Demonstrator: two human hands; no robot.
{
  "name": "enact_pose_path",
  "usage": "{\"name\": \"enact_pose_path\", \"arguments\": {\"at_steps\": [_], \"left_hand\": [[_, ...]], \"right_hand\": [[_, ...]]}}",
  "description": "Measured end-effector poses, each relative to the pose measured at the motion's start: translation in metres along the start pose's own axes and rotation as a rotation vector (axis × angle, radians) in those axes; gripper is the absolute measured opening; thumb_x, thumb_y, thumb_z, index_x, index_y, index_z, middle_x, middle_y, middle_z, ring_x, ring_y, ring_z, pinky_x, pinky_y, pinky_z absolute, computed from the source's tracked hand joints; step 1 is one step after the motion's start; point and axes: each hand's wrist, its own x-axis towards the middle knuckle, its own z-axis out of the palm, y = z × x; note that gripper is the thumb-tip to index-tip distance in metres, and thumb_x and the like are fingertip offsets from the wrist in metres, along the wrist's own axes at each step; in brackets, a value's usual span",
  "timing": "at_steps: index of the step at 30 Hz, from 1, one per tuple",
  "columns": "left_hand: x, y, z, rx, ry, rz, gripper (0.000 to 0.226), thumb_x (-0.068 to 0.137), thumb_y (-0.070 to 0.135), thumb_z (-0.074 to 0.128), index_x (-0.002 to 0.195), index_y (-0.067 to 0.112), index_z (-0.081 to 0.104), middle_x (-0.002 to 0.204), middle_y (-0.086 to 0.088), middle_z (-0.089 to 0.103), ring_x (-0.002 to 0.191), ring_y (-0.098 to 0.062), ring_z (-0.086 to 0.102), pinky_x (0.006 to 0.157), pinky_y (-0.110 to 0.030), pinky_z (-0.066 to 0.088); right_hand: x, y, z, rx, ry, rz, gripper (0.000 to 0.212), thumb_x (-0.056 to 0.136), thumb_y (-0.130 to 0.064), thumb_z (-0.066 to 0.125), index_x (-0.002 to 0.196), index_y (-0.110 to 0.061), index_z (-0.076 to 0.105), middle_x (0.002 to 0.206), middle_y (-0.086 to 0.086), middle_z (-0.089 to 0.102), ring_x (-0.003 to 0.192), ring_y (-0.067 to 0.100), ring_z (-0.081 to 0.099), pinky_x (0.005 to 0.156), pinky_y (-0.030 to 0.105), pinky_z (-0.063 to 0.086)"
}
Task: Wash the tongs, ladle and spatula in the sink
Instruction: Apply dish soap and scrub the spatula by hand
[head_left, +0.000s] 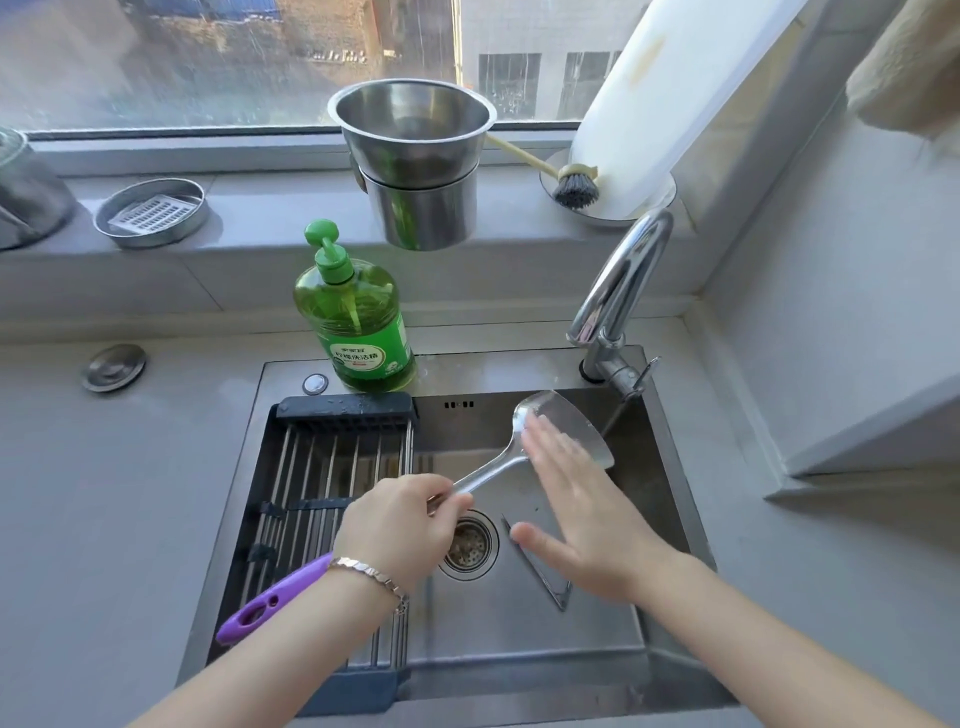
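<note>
From the head camera I look down into the sink, and I place everything else by it. My left hand is closed round the handle of the spatula, gripping it above the drain. The blade is raised over the back right part of the sink, just below the tap. My right hand is flat and spread wide, holding nothing, with its fingertips laid on the blade (they look slightly blurred). I cannot tell whether water is running.

The tongs lie on the sink floor, just right of the drain and partly under my right hand. A rack spans the left part of the sink, and a purple handle rests on it, passing behind my left wrist; what it belongs to I cannot see. A bracelet sits on that wrist.

At the sink's back edge stands a green soap bottle. Behind the sink, on the window ledge, two steel pots are stacked, with a brush to their right and a round soap dish to their left. On the table left of the sink lies a metal plug.
</note>
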Motion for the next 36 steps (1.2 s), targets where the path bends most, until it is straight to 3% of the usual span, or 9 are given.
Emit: {"name": "enact_pose_path", "arguments": {"at_steps": [3,7,11,15,19,22,26,31,36], "left_hand": [[-0.005,0.001,0.003,-0.046,0.001,-0.016,0.025,0.09,0.045,0.051,0.089,0.027,0.069,0.054,0.013,0.044,0.061,-0.013,0.046,0.058,-0.021,0.039],[-0.011,0.002,0.007,-0.056,-0.017,-0.06,0.026,0.09,0.045,0.051,0.082,0.026,0.068,0.053,0.011,0.045,0.061,-0.015,0.046,0.057,-0.022,0.035],[-0.012,0.003,0.007,-0.091,0.008,-0.072,0.026,0.089,0.044,0.053,0.081,0.025,0.069,0.053,0.01,0.046,0.062,-0.016,0.047,0.053,-0.023,0.033],[-0.013,0.003,0.007,-0.142,-0.013,-0.1,0.026,0.088,0.041,0.055,0.076,0.023,0.069,0.05,0.009,0.044,0.055,-0.016,0.045,0.052,-0.022,0.034],[-0.017,0.005,0.008,-0.088,-0.006,-0.08,0.034,0.089,0.043,0.053,0.063,0.022,0.059,0.049,0.006,0.043,0.055,-0.015,0.043,0.048,-0.022,0.031],[-0.021,0.007,0.009,-0.045,-0.008,-0.039,0.032,0.09,0.044,0.05,0.078,0.019,0.066,0.053,0.006,0.046,0.063,-0.016,0.047,0.054,-0.024,0.035],[-0.021,0.004,0.007,-0.032,0.005,-0.01,0.03,0.09,0.045,0.05,0.086,0.021,0.069,0.053,0.009,0.046,0.063,-0.016,0.048,0.055,-0.023,0.035],[-0.025,-0.004,0.005,-0.006,-0.001,0.006,0.03,0.089,0.048,0.049,0.088,0.026,0.069,0.054,0.012,0.046,0.06,-0.013,0.049,0.056,-0.022,0.041],[-0.028,-0.006,0.004,-0.012,0.027,0.061,0.028,0.089,0.048,0.05,0.091,0.029,0.07,0.056,0.014,0.046,0.064,-0.011,0.051,0.061,-0.021,0.043]], "right_hand": [[-0.004,0.011,-0.001,0.023,0.075,0.172,0.111,0.066,-0.085,-0.011,0.149,-0.012,-0.002,0.158,0.0,-0.008,0.141,0.003,-0.016,0.118,0.026,-0.006],[-0.013,-0.005,0.007,-0.048,0.01,0.007,0.1,0.076,-0.078,-0.002,0.148,-0.009,-0.003,0.157,0.003,-0.01,0.143,0.008,-0.018,0.117,0.027,-0.011],[-0.013,0.004,0.004,-0.008,0.084,0.151,0.108,0.07,-0.082,-0.009,0.148,-0.008,-0.004,0.158,0.005,-0.007,0.142,0.007,-0.015,0.113,0.018,-0.017],[-0.017,-0.006,0.006,-0.004,0.021,0.062,0.105,0.069,-0.082,-0.008,0.146,-0.011,-0.01,0.155,0.0,-0.015,0.139,0.002,-0.023,0.11,0.017,-0.022],[-0.015,-0.005,0.001,0.023,0.062,0.136,0.115,0.064,-0.085,-0.012,0.148,-0.008,-0.005,0.157,0.004,-0.012,0.143,0.009,-0.017,0.115,0.023,-0.015],[-0.01,-0.02,0.0,-0.044,-0.029,-0.024,0.112,0.064,-0.082,-0.011,0.149,-0.009,-0.004,0.156,0.002,-0.014,0.14,0.006,-0.021,0.114,0.024,-0.015],[0.012,0.001,-0.016,0.108,0.0,0.17,0.13,0.052,-0.09,-0.017,0.149,-0.008,0.003,0.158,0.005,-0.003,0.144,0.007,-0.007,0.113,0.022,-0.005],[0.004,-0.015,-0.011,0.011,-0.162,-0.062,0.124,0.053,-0.089,-0.015,0.148,-0.009,-0.007,0.151,-0.002,-0.023,0.137,0.002,-0.024,0.111,0.017,-0.015],[0.008,-0.003,-0.016,0.054,-0.087,0.021,0.125,0.054,-0.091,-0.013,0.148,-0.009,-0.007,0.155,0.0,-0.018,0.136,-0.001,-0.021,0.111,0.017,-0.013]]}}
